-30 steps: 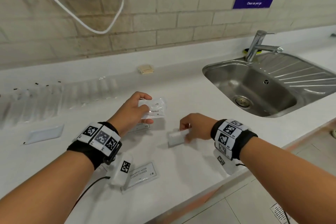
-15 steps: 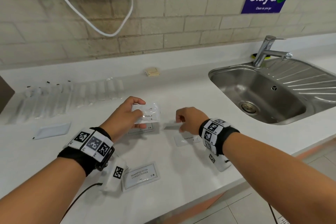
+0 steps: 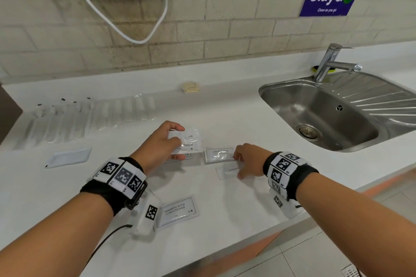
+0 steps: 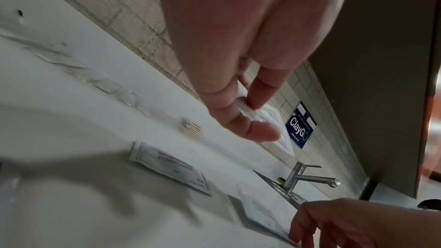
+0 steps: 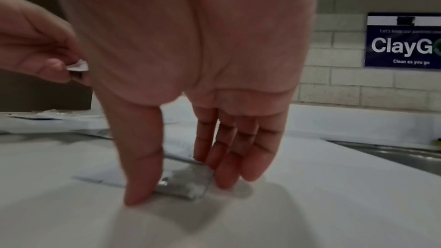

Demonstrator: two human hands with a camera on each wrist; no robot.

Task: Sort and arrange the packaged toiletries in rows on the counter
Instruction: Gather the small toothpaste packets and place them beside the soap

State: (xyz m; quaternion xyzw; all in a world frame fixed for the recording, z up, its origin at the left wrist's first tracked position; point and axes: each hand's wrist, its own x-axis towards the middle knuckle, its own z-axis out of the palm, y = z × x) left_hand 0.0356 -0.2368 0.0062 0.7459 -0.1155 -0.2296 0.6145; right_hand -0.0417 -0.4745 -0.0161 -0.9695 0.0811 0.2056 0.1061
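toothpaste packets (image 3: 190,143) in left hand (image 3: 157,145)

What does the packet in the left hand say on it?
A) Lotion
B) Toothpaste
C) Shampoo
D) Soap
B: the clear packet pinched in the left hand shows the printed word "Toothpaste" in the head view.

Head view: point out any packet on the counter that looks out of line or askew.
The shampoo with conditioner sachet near the counter's front edge lies tilted and alone, apart from the packets by the hands. The flat toothpaste packet under the right hand also sits slightly askew. Nothing looks spilled or torn.
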